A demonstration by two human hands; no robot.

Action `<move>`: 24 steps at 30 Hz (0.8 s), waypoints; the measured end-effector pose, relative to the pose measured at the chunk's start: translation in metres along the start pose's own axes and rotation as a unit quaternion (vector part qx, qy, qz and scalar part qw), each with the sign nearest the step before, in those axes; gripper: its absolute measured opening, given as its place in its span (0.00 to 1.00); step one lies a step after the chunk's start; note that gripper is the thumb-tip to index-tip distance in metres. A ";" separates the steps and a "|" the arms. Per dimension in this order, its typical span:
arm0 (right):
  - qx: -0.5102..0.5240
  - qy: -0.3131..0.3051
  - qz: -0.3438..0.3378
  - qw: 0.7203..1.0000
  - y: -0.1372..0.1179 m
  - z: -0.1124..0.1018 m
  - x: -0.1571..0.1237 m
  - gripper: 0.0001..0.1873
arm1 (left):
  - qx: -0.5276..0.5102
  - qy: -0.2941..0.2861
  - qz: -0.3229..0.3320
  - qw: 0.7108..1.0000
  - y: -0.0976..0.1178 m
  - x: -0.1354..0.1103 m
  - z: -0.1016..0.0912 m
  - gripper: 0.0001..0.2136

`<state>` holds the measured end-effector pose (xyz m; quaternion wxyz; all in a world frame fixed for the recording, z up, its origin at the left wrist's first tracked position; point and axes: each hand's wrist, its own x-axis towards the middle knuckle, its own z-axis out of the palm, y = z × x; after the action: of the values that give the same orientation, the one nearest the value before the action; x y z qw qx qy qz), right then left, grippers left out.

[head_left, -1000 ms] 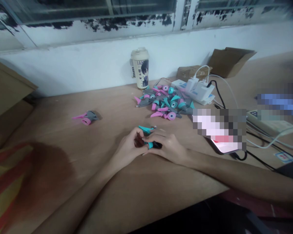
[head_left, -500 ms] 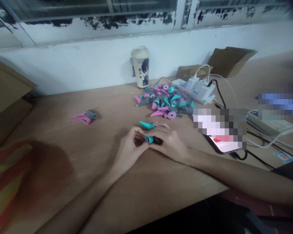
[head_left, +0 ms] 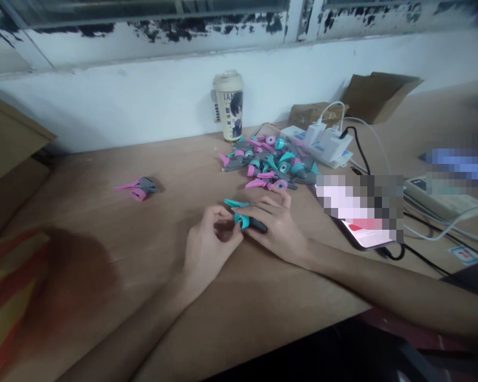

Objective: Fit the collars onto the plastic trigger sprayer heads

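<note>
Teal-ringed dark nozzle part [head_left: 250,223] sits just above the wooden table [head_left: 175,170], clamped between both my hands: my right hand [head_left: 281,231] wraps its fingers around the dark body, my left hand [head_left: 207,249] pinches the teal end. A loose teal trigger [head_left: 236,203] lies just beyond my fingertips, the heap of pink, teal and grey parts [head_left: 273,164] farther back before the cup [head_left: 228,106].

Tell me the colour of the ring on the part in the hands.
Teal ring on a dark body; the head view shows it.

Bare left hand [head_left: 207,245], bare right hand [head_left: 279,229], red-and-yellow striped garment [head_left: 3,297].
</note>
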<state>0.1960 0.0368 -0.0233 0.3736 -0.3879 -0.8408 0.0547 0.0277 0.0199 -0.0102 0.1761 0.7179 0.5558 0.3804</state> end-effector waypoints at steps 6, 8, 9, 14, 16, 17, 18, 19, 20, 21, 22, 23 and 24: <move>-0.014 0.008 0.015 1.000 -0.002 0.002 -0.002 0.15 | 0.103 0.058 0.123 0.985 -0.001 -0.003 0.001 0.04; -0.019 0.013 0.016 1.000 -0.002 0.002 -0.001 0.14 | 0.124 0.067 0.146 0.979 -0.002 -0.004 0.002 0.04; -0.022 0.015 0.016 1.000 -0.003 0.002 -0.001 0.14 | 0.131 0.071 0.154 0.977 -0.002 -0.004 0.003 0.04; -0.023 0.024 0.014 0.999 -0.004 0.001 0.000 0.12 | 0.137 0.090 0.174 0.971 -0.002 -0.003 0.003 0.04; -0.011 0.024 0.020 0.999 -0.003 0.000 0.000 0.11 | 0.140 0.101 0.166 0.971 -0.004 0.000 0.003 0.04; -0.003 0.026 0.025 0.999 -0.002 0.000 0.000 0.10 | 0.136 0.108 0.155 0.972 -0.005 0.002 0.002 0.04; 0.007 0.030 0.030 0.999 -0.001 -0.001 0.000 0.10 | 0.125 0.114 0.140 0.976 -0.006 0.003 0.001 0.04; 0.017 0.032 0.036 0.999 0.000 -0.001 0.001 0.10 | 0.106 0.117 0.124 0.980 -0.007 0.005 0.000 0.03; 0.028 0.036 0.040 0.998 0.001 -0.001 0.001 0.10 | 0.084 0.118 0.109 0.984 -0.007 0.007 -0.002 0.03; 0.039 0.039 0.046 0.997 0.002 -0.002 0.002 0.11 | 0.062 0.116 0.098 0.987 -0.008 0.008 -0.003 0.04; 0.052 0.042 0.051 0.996 0.003 -0.002 0.003 0.11 | 0.045 0.112 0.091 0.988 -0.008 0.008 -0.004 0.04; 0.067 0.043 0.055 0.995 0.004 -0.002 0.003 0.11 | 0.035 0.108 0.088 0.990 -0.008 0.008 -0.005 0.04; 0.082 0.043 0.058 0.994 0.005 -0.002 0.004 0.12 | 0.027 0.104 0.086 0.990 -0.008 0.008 -0.006 0.04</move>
<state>0.1986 0.0420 -0.0215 0.4363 -0.4061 -0.7926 0.1285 0.0185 0.0285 -0.0091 0.0642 0.7240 0.5176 0.4514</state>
